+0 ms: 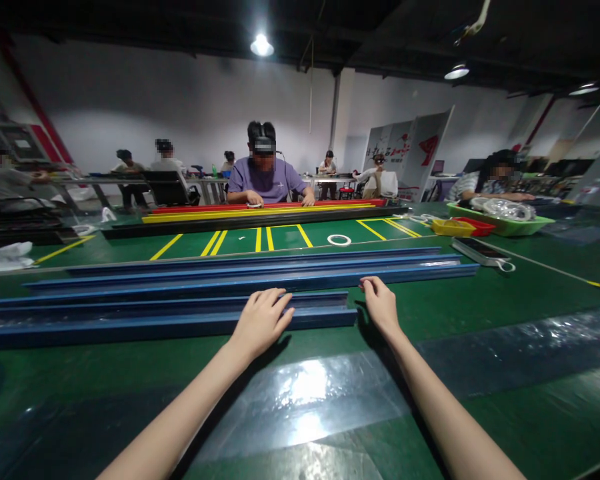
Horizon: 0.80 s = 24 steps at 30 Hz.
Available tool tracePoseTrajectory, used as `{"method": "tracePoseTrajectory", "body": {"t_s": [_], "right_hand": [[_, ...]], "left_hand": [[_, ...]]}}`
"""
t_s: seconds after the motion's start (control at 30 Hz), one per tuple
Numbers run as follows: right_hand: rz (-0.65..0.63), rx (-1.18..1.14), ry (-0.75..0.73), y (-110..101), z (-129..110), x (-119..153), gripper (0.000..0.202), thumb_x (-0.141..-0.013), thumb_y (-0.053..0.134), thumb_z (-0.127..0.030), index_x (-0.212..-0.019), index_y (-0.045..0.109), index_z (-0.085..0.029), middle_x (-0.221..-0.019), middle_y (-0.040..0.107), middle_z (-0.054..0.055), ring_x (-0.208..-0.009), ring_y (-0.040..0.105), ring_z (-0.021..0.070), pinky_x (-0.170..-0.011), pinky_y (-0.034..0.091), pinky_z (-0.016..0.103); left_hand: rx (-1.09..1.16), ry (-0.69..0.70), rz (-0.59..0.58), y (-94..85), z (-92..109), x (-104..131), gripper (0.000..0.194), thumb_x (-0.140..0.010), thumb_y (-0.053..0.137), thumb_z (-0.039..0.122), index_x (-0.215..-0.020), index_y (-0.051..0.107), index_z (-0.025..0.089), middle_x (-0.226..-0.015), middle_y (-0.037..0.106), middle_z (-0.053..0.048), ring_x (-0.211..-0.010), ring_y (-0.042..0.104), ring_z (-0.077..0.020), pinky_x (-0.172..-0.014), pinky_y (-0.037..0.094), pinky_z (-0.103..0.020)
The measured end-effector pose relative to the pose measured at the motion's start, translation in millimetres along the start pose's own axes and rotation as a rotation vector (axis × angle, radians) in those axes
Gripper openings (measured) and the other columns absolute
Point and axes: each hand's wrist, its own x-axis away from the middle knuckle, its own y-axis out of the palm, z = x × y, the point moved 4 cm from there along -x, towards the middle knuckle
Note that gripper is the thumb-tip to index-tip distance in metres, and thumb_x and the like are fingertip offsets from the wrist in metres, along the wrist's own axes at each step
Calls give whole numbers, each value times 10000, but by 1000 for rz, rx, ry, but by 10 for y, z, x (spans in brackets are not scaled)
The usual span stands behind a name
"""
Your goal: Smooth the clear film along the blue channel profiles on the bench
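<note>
Nearest me on the table lies a long blue channel strip (180, 324), its right end close to both hands. My left hand (265, 320) lies over this strip near that end, palm down with the fingers stretched out. Just past the strip's end is my right hand (381, 305), its fingers bent and pressed together at the tips. Whatever those fingertips hold, if anything, is too small to make out. Behind, more blue channel strips (405, 273) run parallel. Clear plastic film (320, 393) lies flat on the green table (540, 287) below my hands.
Yellow, red and black strips (280, 215) lie before a person in a purple shirt (285, 179) opposite. A white ring (339, 240) rests on yellow-marked green. To the right are a phone-like device (481, 252), a yellow tray (453, 227) and a green basin (523, 225).
</note>
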Motion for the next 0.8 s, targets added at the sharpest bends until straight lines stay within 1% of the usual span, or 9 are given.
{"method": "tracePoseTrajectory", "body": {"t_s": [0.07, 0.1, 0.13, 0.2, 0.33, 0.43, 0.5, 0.63, 0.8], "right_hand": [[-99, -65, 133, 79, 188, -58, 299, -752, 339, -336, -750, 600, -191, -638, 633, 29, -617, 581, 163, -603, 417, 262], [-151, -58, 160, 117, 254, -81, 302, -741, 334, -330, -706, 599, -189, -592, 620, 23, -576, 571, 158, -577, 410, 255], [-193, -22, 157, 147, 301, -102, 302, -730, 338, -326, -663, 598, -188, -567, 612, 22, -560, 563, 155, -571, 402, 252], [-263, 54, 102, 189, 351, -137, 299, -716, 347, -315, -638, 607, -190, -578, 614, 20, -569, 555, 153, -578, 387, 248], [-374, 123, 16, 226, 378, -163, 301, -718, 355, -308, -683, 633, -198, -635, 628, 13, -627, 557, 152, -596, 373, 243], [-386, 94, -31, 215, 354, -143, 307, -729, 355, -316, -683, 634, -196, -675, 635, 10, -650, 554, 146, -609, 374, 241], [-392, 38, -34, 203, 332, -117, 311, -735, 354, -322, -681, 628, -186, -649, 621, 7, -616, 541, 136, -593, 372, 237], [-378, -121, 27, 169, 306, -68, 297, -737, 380, -343, -706, 616, -165, -538, 549, -15, -534, 501, 116, -540, 360, 225], [-380, -388, 122, 156, 286, -15, 232, -713, 459, -371, -707, 568, -166, -545, 526, -28, -490, 465, 83, -459, 323, 198]], "left_hand": [[16, 72, 31, 59, 161, -77, 343, -874, 321, 344, -1086, 542, 190, -1111, 572, -69, -1032, 490, -191, -855, 365, -348], [17, 94, 47, 88, 229, -105, 332, -869, 336, 336, -1080, 542, 183, -1101, 576, -71, -1019, 494, -194, -845, 369, -350], [15, 107, 67, 117, 288, -124, 323, -863, 351, 329, -1070, 545, 175, -1088, 580, -73, -1005, 499, -198, -831, 376, -351], [1, 98, 121, 166, 373, -130, 296, -854, 370, 298, -1039, 557, 162, -1052, 592, -79, -981, 506, -205, -810, 383, -354], [-17, 136, 205, 247, 481, -62, 271, -838, 398, 263, -1025, 565, 160, -1023, 596, -92, -959, 511, -211, -797, 385, -368], [-5, 143, 222, 275, 489, -21, 285, -834, 408, 271, -1055, 555, 163, -1034, 590, -96, -969, 507, -214, -797, 386, -370], [-1, 136, 219, 275, 480, -14, 296, -836, 408, 285, -1066, 552, 167, -1038, 590, -99, -975, 505, -218, -799, 386, -374], [-17, 128, 199, 268, 472, -17, 311, -837, 411, 315, -1076, 551, 172, -1059, 586, -106, -982, 500, -226, -796, 389, -378], [-44, 106, 181, 287, 465, -15, 308, -836, 423, 317, -1073, 549, 166, -1079, 583, -89, -988, 496, -228, -794, 383, -374]]}}
